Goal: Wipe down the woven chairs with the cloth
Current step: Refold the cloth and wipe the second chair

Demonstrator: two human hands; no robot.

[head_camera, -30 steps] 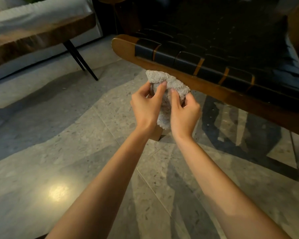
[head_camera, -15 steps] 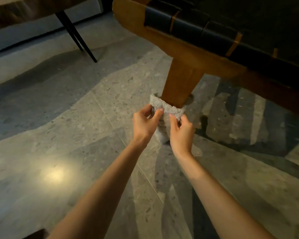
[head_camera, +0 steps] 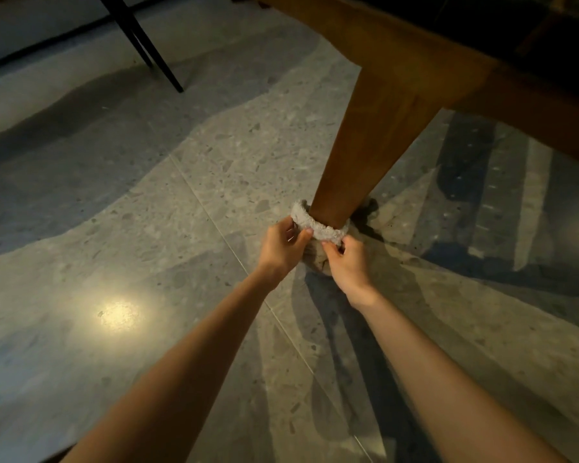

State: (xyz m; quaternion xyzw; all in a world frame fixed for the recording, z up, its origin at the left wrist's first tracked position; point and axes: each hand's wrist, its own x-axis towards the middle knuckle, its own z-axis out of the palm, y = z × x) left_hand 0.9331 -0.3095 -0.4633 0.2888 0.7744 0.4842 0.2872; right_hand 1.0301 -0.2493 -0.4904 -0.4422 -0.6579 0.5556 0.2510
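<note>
pale grey fluffy cloth (head_camera: 319, 227) wrapped round foot of tapered brown wooden chair leg (head_camera: 365, 145), close to speckled grey terrazzo floor (head_camera: 188, 235). left hand (head_camera: 279, 246) pinches cloth's left end, right hand (head_camera: 347, 266) pinches right end; 2 hands about equally near. leg's long axis rises up-right from grip, so wipe likely runs that way. far side of wrap hidden behind leg; woven seat (head_camera: 532, 25) dark, cut off.
</note>
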